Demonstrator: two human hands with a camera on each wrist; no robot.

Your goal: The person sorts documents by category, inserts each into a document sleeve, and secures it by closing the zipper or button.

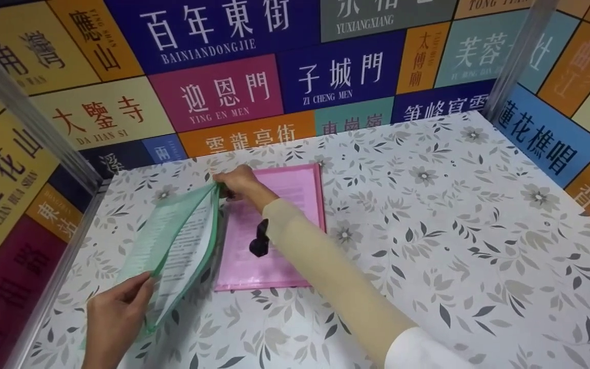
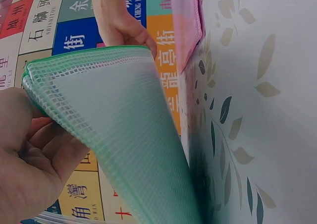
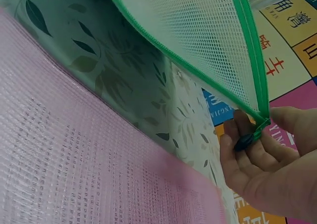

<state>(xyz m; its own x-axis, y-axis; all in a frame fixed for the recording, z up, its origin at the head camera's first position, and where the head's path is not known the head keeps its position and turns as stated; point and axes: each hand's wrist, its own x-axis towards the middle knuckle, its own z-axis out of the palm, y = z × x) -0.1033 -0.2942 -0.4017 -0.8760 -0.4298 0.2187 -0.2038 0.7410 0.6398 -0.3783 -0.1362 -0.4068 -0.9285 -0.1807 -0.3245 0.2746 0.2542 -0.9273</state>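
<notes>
A green mesh zipper pouch (image 1: 146, 230) stands tilted above the table, unzipped along its right side. Printed paper (image 1: 187, 256) shows inside through the gap. At the pouch's near end, my left hand (image 1: 118, 315) pinches the edge between thumb and fingers. My right hand (image 1: 241, 182) holds the far corner, where both zipper edges meet; a dark zipper pull (image 3: 244, 142) lies against its curled fingers. Below the right forearm, a pink mesh pouch (image 1: 295, 259) lies flat, with printed text faintly visible through it.
The table has a white cloth (image 1: 479, 230) with a leaf and flower print. Behind it and at both sides stand panels (image 1: 213, 92) of coloured blocks with Chinese lettering. A small black device (image 1: 259, 246) sits at the right wrist, above the pink pouch.
</notes>
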